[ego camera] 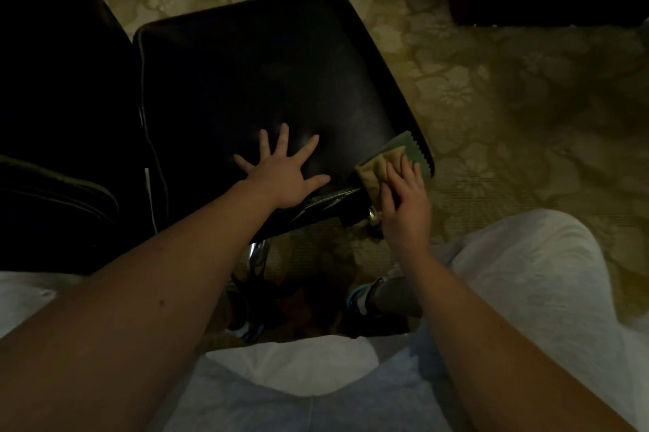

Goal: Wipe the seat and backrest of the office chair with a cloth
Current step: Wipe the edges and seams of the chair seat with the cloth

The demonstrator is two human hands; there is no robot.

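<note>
A left hand (284,178) lay splayed flat on the office chair's glossy black leather-look seat (246,80); at its rounded near-right corner the right hand (404,199), fingers straight, pressed a folded olive cloth (382,159) with a zigzag edge, above floral-patterned carpet (491,98).

The office chair's seat (260,80) is black and leather-like with a dull sheen and pale piping along its rim. It lies level and is turned at an angle. The backrest (66,108) stands along the seat's left side, too dark to show detail. A chrome column (258,252) shows beneath the seat's near edge. The cloth (377,164) is olive-tan with a green zigzag-cut edge. It lies crumpled on the seat's near right corner, pressed flat under the right hand (404,199).
</note>
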